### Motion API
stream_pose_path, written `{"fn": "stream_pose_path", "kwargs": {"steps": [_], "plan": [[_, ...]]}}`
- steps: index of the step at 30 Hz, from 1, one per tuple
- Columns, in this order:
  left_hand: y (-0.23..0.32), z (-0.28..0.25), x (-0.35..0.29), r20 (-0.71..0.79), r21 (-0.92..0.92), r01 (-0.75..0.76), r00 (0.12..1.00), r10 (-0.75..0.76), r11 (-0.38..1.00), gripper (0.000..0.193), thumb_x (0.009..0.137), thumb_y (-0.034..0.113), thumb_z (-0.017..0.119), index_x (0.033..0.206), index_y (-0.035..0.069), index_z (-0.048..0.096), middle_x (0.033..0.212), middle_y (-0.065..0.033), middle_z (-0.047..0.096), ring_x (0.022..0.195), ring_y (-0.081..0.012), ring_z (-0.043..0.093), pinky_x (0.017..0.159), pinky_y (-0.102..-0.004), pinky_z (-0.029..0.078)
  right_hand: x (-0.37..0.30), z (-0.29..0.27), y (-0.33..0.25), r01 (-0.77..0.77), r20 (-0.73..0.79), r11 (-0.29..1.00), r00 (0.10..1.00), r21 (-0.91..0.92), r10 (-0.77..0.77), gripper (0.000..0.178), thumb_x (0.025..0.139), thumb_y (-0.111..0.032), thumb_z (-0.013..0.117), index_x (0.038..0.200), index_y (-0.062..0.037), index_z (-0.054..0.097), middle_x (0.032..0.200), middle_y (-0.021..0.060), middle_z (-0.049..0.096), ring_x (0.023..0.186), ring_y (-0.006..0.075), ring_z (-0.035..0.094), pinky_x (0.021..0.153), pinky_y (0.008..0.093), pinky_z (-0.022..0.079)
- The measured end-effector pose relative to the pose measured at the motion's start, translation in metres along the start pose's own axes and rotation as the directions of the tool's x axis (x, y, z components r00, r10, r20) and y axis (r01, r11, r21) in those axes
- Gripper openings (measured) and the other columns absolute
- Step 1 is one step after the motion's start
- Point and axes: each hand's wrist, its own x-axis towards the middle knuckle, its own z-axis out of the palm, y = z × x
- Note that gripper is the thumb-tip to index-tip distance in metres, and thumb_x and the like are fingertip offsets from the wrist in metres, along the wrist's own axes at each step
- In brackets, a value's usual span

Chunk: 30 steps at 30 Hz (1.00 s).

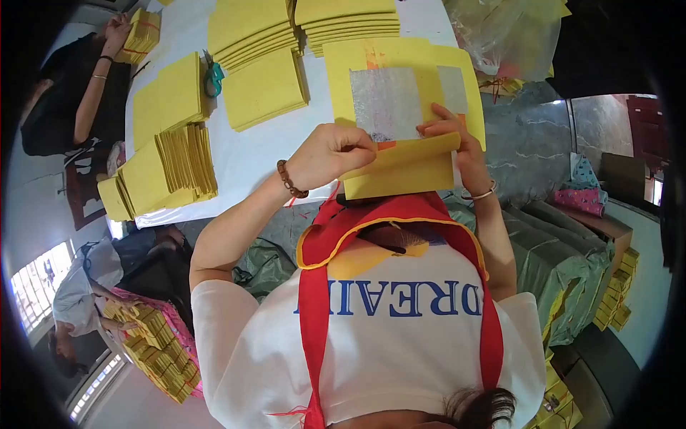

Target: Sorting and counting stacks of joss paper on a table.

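Note:
At the table's near edge lies a yellow paper sheet (399, 175) with its near part lifted and curled. Beyond the curl, silver foil patches (386, 100) with orange marks show on yellow paper. My left hand (336, 151) is closed, fingers and thumb pinching the left end of the lifted paper. At the right end, my right hand (457, 143) bends round the curled paper, its index finger raised apart and other fingertips against the fold. Part of its grip is hidden behind the paper.
Stacks of folded yellow paper (264, 89) cover much of the white table (218, 139). Teal-handled scissors (214, 79) lie between stacks. A co-worker's hand (118, 32) holds a bundle at far left; another person (89, 275) handles bundles lower left. A clear plastic bag (511, 36) stands at far right.

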Motion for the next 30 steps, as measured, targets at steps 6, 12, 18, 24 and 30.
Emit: {"fn": "stream_pose_path", "kwargs": {"steps": [6,12,18,24,30], "plan": [[-0.002,-0.004,0.003,-0.022,-0.209,0.077,0.996,-0.083,0.975,0.019,0.083,0.015,0.061,0.085,-0.003,0.065,0.073,-0.0026,0.062,0.068,-0.0070,0.054,0.062,-0.0228,0.044,0.001,0.008,-0.009,-0.067,-0.053,0.977,0.997,-0.204,0.057,0.037,0.072,-0.010,0.072,0.107,-0.0069,0.062,0.116,0.0059,0.060,0.134,0.0265,0.031,0.106,0.0400,0.030],[-0.005,-0.002,0.004,-0.010,-0.155,-0.001,1.000,-0.001,0.988,0.023,0.085,0.019,0.060,0.088,-0.003,0.066,0.074,-0.0040,0.062,0.067,-0.0071,0.053,0.061,-0.0230,0.044,0.003,-0.002,-0.001,0.096,0.092,0.952,0.993,-0.291,-0.072,0.042,0.067,-0.005,0.075,0.106,-0.0083,0.063,0.117,0.0044,0.059,0.133,0.0264,0.032,0.106,0.0391,0.031],[-0.006,-0.002,0.002,0.003,-0.112,0.015,1.000,-0.015,0.994,0.024,0.086,0.020,0.059,0.089,-0.003,0.066,0.072,-0.0046,0.062,0.066,-0.0073,0.054,0.060,-0.0234,0.043,0.002,0.002,-0.003,0.059,0.049,0.946,0.998,-0.318,-0.046,0.042,0.066,-0.001,0.073,0.106,-0.0086,0.062,0.117,0.0035,0.059,0.133,0.0277,0.032,0.107,0.0395,0.031],[-0.001,0.001,0.000,-0.036,-0.047,-0.030,0.999,0.029,0.998,0.025,0.087,0.021,0.058,0.089,-0.003,0.065,0.071,-0.0069,0.062,0.063,-0.0091,0.054,0.059,-0.0247,0.044,0.003,-0.001,0.001,0.089,0.084,0.948,0.994,-0.305,-0.066,0.041,0.066,0.000,0.071,0.105,-0.0087,0.063,0.116,0.0034,0.059,0.132,0.0288,0.033,0.107,0.0401,0.030],[0.026,0.005,-0.010,0.061,0.178,-0.117,0.992,0.108,0.977,0.012,0.084,0.012,0.064,0.089,0.001,0.064,0.077,-0.0058,0.062,0.067,-0.0106,0.057,0.061,-0.0246,0.045,0.004,0.001,-0.002,0.085,0.079,0.937,0.995,-0.339,-0.061,0.042,0.065,0.000,0.071,0.105,-0.0090,0.063,0.115,0.0025,0.060,0.132,0.0293,0.033,0.108,0.0404,0.027]]}}
